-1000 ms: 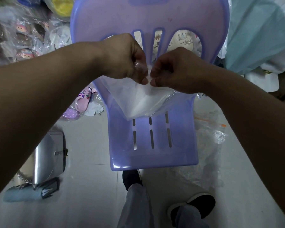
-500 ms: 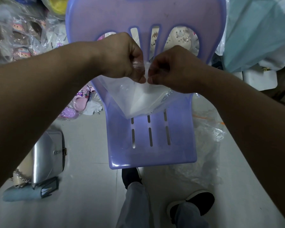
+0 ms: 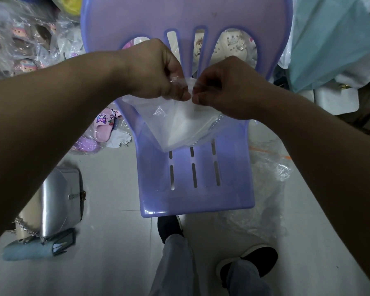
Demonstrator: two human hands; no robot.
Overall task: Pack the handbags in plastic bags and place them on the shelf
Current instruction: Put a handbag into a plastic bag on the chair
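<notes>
A clear plastic bag (image 3: 179, 124) with a white handbag inside rests on the seat of a purple plastic chair (image 3: 201, 189). A chain strap shows through the plastic at the bag's right edge. My left hand (image 3: 156, 71) and my right hand (image 3: 224, 84) meet above the bag, each pinching its top edge between thumb and fingers. On the floor at the lower left stands a silver handbag (image 3: 60, 199) with a chain, and a light blue handbag (image 3: 34, 248) lies in front of it.
Loose clear plastic bags (image 3: 263, 189) lie on the tiled floor right of the chair. Packed slippers (image 3: 103, 127) and other wrapped goods pile up at the left and behind the chair. A white bag (image 3: 338, 97) sits at the right. My shoes (image 3: 254, 263) are below.
Both hands keep pinching the bag's top edge at the same spot. The view has shifted slightly; nothing else moved.
</notes>
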